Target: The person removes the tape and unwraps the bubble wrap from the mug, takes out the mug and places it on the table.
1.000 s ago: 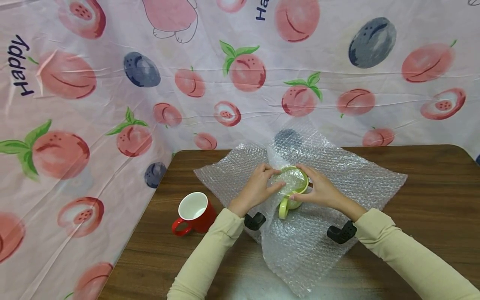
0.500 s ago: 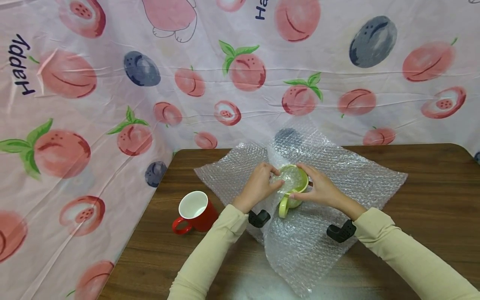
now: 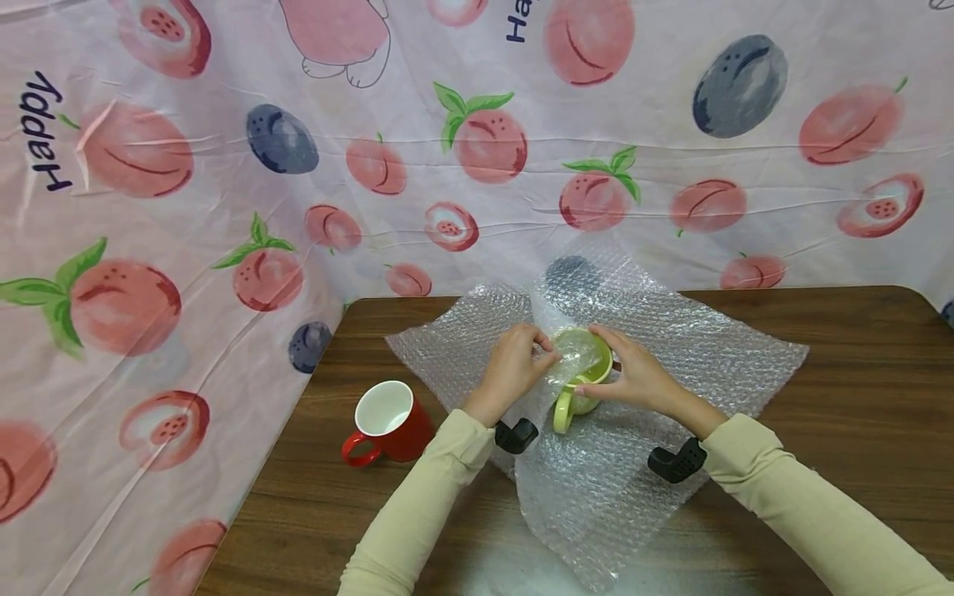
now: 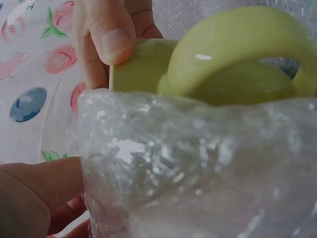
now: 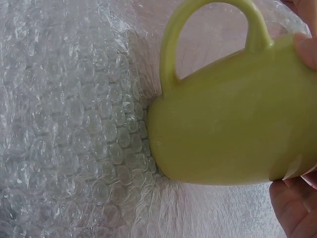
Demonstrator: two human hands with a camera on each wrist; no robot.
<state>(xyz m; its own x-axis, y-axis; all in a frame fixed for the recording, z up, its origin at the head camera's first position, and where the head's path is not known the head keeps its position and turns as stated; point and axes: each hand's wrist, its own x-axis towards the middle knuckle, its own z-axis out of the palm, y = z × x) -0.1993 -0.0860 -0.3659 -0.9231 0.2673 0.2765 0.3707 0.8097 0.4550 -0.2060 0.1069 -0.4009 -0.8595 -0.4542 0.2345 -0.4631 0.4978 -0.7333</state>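
A yellow-green mug (image 3: 605,358) stands tilted on a large sheet of bubble wrap (image 3: 715,348), its handle pointing toward the person. The right hand (image 3: 633,374) grips it near the rim, thumb by the handle and fingers on the far side. With thumb and fingertips drawn together, the left hand (image 3: 513,366) pinches a fold of the wrap at the mug's left side. Part of that wrap lies over the mouth. In the left wrist view the wrap hides the mug's (image 4: 143,67) lower part; the right wrist view shows the mug's (image 5: 228,129) side bare.
A red mug (image 3: 408,430) with a white inside stands left of the wrap, near the left forearm. The brown wooden table (image 3: 857,430) extends to the right. A fruit-print cloth (image 3: 417,99) hangs behind and at the left.
The left thumb and fingers have come together at the wrap, from a wider spread. The wrap over the mug's mouth has shifted a little. The right hand holds its place.
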